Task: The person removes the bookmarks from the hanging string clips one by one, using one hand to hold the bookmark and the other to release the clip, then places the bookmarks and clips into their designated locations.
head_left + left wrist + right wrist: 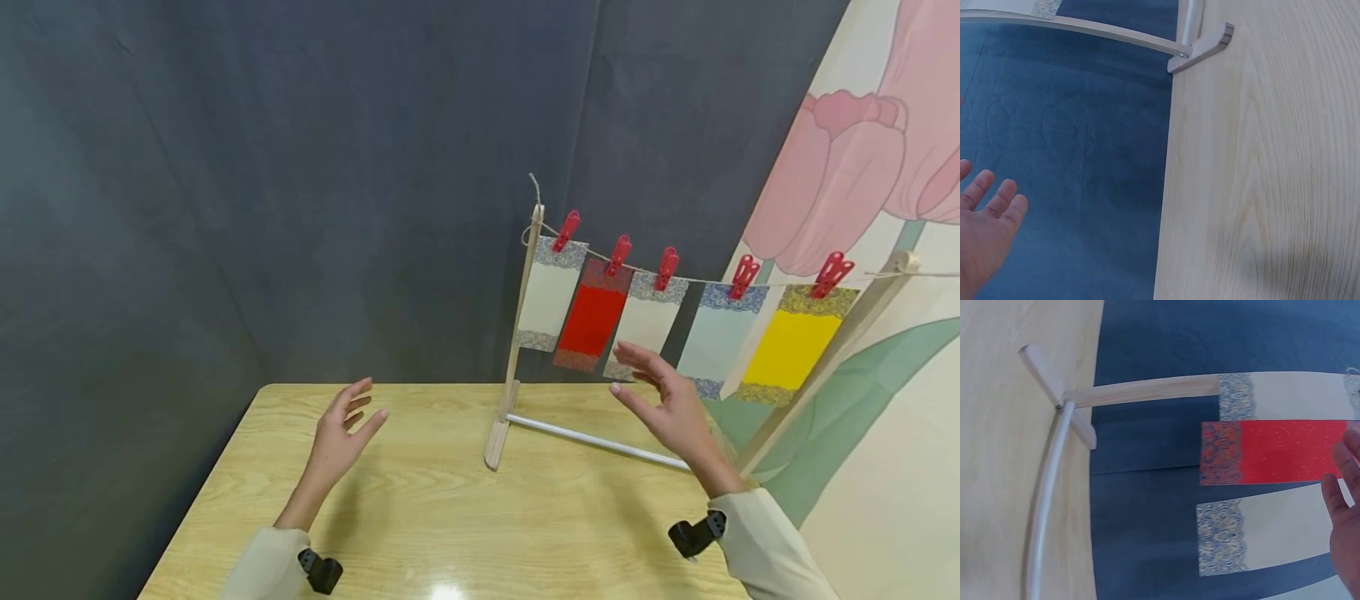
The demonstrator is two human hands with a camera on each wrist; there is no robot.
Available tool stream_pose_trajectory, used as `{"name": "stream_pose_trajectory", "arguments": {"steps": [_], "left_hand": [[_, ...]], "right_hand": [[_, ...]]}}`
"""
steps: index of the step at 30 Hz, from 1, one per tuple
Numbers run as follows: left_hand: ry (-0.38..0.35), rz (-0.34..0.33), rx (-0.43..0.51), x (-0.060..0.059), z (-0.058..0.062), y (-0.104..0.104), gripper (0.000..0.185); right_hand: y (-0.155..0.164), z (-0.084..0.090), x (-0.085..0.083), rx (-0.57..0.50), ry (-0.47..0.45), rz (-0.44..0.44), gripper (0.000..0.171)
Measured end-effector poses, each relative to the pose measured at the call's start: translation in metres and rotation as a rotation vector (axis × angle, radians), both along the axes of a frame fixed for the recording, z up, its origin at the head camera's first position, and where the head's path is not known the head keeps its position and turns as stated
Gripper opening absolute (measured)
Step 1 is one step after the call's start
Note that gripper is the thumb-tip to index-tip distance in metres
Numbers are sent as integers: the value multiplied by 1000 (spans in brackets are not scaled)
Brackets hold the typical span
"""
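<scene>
Head view: right hand [671,408], fingers released and spread, hovers just in front of the third card [647,321] hanging from a string on a small wooden stand [517,333], far right on the table [450,500]. Left hand [341,433] open, holding nothing, well apart. Card looks light, thin, bendable; likely best taken at the lower edge, or by squeezing its red clothespin [666,268].
</scene>
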State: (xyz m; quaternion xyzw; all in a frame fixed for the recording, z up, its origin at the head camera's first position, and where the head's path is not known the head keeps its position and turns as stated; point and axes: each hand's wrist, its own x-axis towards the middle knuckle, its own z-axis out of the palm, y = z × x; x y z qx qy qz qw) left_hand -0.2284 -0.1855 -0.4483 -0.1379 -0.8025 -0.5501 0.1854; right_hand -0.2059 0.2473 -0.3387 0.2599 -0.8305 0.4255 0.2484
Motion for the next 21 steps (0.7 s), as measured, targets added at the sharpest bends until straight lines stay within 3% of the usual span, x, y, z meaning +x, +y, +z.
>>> {"name": "stream_pose_trajectory", "arguments": {"steps": [9, 11, 15, 18, 21], "left_hand": [[-79, -16, 115, 12, 31, 21, 48], [-83, -21, 159, 9, 32, 22, 47], [-72, -29, 257, -4, 20, 23, 44], [-55, -32, 302, -13, 11, 23, 42], [-36, -45, 328, -16, 10, 26, 40]], "right_hand": [[-5, 16, -5, -65, 34, -36, 50], [-8, 21, -7, -80, 35, -39, 49], [-12, 31, -9, -116, 52, -29, 46], [-15, 37, -13, -141, 64, -19, 45], [-14, 40, -20, -172, 59, -11, 45]]}}
